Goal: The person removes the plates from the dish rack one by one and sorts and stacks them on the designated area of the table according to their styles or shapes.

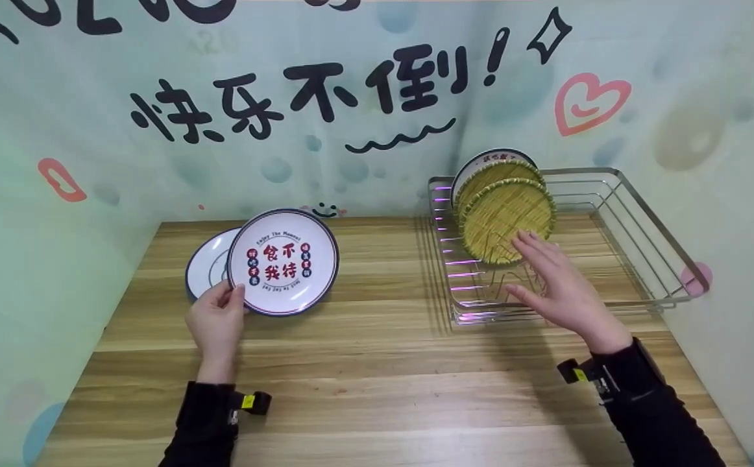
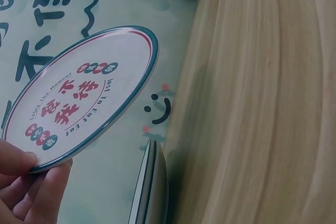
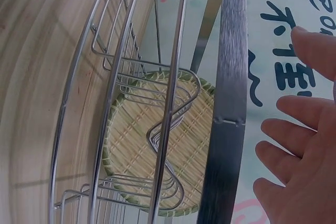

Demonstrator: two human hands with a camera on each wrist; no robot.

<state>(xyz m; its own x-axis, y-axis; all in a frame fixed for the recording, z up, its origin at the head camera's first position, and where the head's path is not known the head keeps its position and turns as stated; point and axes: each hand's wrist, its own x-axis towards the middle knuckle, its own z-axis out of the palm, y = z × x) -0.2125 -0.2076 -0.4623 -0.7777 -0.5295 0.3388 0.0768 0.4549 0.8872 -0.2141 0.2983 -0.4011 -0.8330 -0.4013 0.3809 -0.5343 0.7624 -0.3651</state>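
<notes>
My left hand [image 1: 218,318] pinches the near rim of a white plate [image 1: 283,261] with a blue edge and red characters, tilted up off the wooden table [image 1: 377,383]; in the left wrist view the plate [image 2: 79,95] is held between thumb and fingers [image 2: 39,192]. A second, similar plate [image 1: 208,263] lies flat behind it on the table. My right hand [image 1: 555,285] hovers open over the wire dish rack [image 1: 617,194], just in front of two upright woven bamboo plates [image 1: 507,217]. Behind them stands another white plate [image 1: 494,157]. The front bamboo plate [image 3: 157,145] shows through the rack wires.
Printed walls close in the table on the left, back and right. The rack [image 3: 231,77] fills the right rear corner, its right half holding nothing. Bare wood stretches along the front and middle of the table.
</notes>
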